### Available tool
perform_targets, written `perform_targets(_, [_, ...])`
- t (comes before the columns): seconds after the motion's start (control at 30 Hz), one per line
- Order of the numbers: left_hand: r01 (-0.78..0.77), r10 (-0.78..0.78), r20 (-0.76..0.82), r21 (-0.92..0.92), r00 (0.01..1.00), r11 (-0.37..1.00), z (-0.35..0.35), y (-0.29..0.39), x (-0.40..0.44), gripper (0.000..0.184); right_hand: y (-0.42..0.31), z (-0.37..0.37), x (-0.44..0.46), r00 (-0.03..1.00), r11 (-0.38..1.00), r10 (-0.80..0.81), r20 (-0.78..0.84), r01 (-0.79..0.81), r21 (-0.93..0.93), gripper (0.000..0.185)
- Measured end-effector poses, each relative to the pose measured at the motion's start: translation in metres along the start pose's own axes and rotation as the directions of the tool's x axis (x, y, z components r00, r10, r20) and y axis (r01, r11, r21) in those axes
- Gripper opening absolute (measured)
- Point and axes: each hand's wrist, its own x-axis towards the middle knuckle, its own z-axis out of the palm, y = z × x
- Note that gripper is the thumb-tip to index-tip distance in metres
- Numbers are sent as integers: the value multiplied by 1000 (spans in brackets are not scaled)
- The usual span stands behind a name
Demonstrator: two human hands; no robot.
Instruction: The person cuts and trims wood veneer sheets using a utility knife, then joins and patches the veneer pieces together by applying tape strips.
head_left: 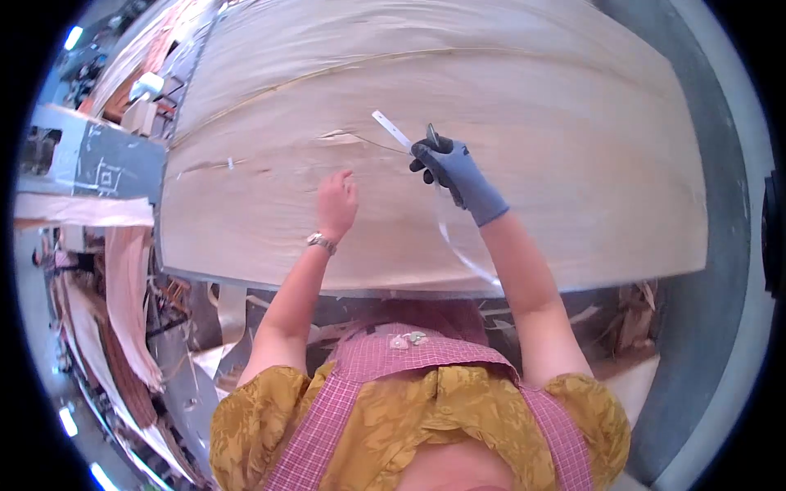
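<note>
My left hand (337, 203) is bare, with a watch (322, 242) at the wrist. Its fingers are bent and close together over the wood sheet (573, 172); whether anything is in them is too small to tell. In a grey-blue glove with dark fingertips, my right hand (448, 169) is wrapped round a white perforated tape strip (390, 130). One end of the strip sticks out up and left, and a long tail hangs down toward the sheet's near edge. A dark tool tip also shows at the glove. Between the hands and beyond them, a split (340, 136) runs in the sheet.
Another long split (327, 72) crosses the sheet's far part. A small piece of tape (231, 164) lies at the left. Stacked veneer (129, 303) stands left, with a person (65, 260) farther off. Scraps litter the floor below the near edge.
</note>
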Motion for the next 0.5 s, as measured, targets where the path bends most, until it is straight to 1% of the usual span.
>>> perform_targets(0.03, [-71, 73, -8, 108, 997, 992, 7, 3, 11, 34, 5, -2, 17, 1000, 999, 18, 12, -19, 34, 21])
perform_targets(0.13, [-90, 97, -21, 223, 995, 971, 29, 5, 48, 45, 18, -7, 59, 993, 987, 111, 49, -116, 110, 21])
perform_targets(0.23, [130, -94, -182, 195, 979, 972, 49, -13, 57, 57, 15, -9, 68, 994, 981, 83, 71, -95, 169, 24])
perform_targets(0.33, [155, -104, -319, 141, 942, 978, 43, -23, 51, 65, 21, -6, 66, 988, 982, 103, 111, -119, 149, 28])
perform_targets(0.43, [153, -92, -198, 317, 976, 936, 31, -25, 49, 69, 37, -10, 69, 979, 967, 84, 185, -125, 223, 30])
perform_targets(0.5, [137, -96, -131, 359, 987, 923, 30, -33, 49, 69, 39, -8, 70, 975, 967, 94, 202, -138, 214, 31])
